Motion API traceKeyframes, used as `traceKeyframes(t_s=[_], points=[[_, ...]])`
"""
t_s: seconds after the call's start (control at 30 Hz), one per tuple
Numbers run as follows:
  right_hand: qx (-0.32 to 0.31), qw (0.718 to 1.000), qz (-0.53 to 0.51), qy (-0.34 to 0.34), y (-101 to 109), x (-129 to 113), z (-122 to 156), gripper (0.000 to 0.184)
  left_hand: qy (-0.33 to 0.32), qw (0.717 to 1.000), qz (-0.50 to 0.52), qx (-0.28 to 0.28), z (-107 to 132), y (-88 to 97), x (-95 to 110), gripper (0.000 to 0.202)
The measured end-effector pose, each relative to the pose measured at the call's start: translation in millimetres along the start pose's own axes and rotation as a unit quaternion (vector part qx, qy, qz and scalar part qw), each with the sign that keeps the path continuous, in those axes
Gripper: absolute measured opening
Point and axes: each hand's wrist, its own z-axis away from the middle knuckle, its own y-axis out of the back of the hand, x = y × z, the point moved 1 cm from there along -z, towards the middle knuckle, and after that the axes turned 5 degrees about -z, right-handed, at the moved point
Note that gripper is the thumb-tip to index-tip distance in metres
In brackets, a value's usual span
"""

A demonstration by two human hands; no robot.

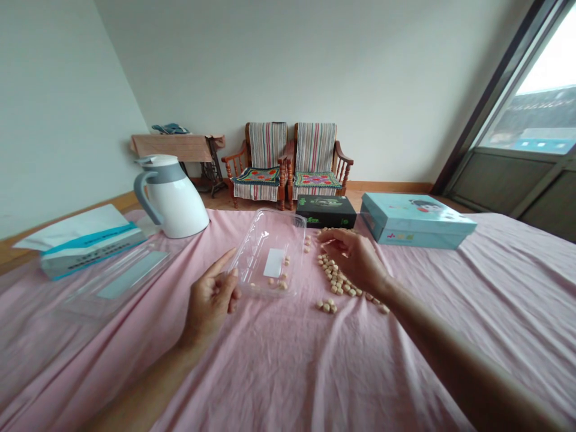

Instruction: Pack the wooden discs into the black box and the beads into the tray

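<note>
— Pink cloth [288,360] all over the table, right? Where was the tray when you watched the feed?
— Clear plastic tray [270,252] lay mid-table, tilted up at its far end. I saw the left hand [211,300] at its near left corner, thumb and fingers closed on the rim, index finger lying along the edge.
— Anything in it?
— Few pale beans [337,282] at the near end by a white label. Most of them lay loose on the cloth just right of the tray.
— Right hand?
— Right hand [355,258] was palm down over that scatter, touching it, fingertips bunched together near the tray's far right corner. I couldn't tell whether it held a bean.
— Surroundings, quick.
— Black box [326,210] sat just behind the tray, light blue box [416,219] beside it to the right. White jug [173,198] stood far left, near the tray's far corner. A flat clear lid [121,276] and a white and blue packet [85,240] lay well left of the left hand.
— Anything blocking?
— I saw nothing between the hands and the tray; the boxes closed off the far side.
</note>
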Motion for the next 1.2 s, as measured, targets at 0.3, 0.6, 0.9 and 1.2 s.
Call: traceKeyframes(t_s=[0.3,0.6,0.9,1.2], points=[[-0.179,0.92,0.346,-0.042,2,35,5,0.017,0.015,0.999,0.031,0.001,-5,1.0,-9,0.064],[-0.198,0.898,0.389,-0.053,-10,48,6,0.02,0.028,0.999,0.045,-0.005,-8,0.6,-13,0.068],[-0.11,0.957,0.268,-0.025,-3,43,2,0.014,0.03,0.998,0.051,-0.01,-10,-0.5,-15,0.068],[0.026,0.998,-0.053,-0.008,1,1,-2,0.016,0.037,0.997,0.062,-0.032,-9,-1.5,-15,0.07]])
